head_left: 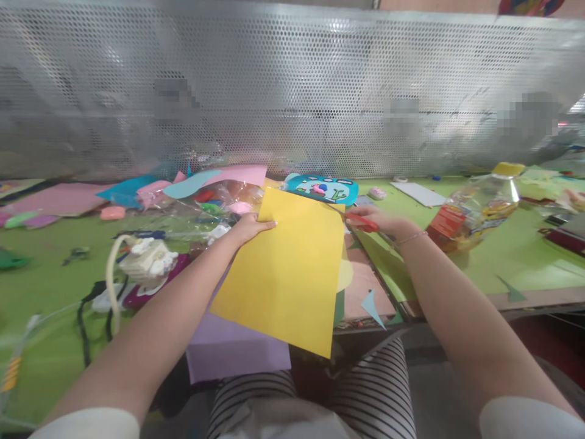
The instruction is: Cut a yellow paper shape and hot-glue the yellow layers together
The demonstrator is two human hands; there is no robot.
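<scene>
Striped trousers [377,390] fill six o'clock. Beyond them, yellow paper [278,274] is between the hands: the left hand [250,228] pinches its edge near eleven o'clock, the right hand [385,221] grips scissors [365,223] at its two o'clock corner. Purple paper [237,353] shows beneath at seven; a bottle [479,213] stands on the desk [478,274] toward three.

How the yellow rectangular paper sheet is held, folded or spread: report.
Spread: the yellow paper sheet shows one broad face, no fold visible.
</scene>
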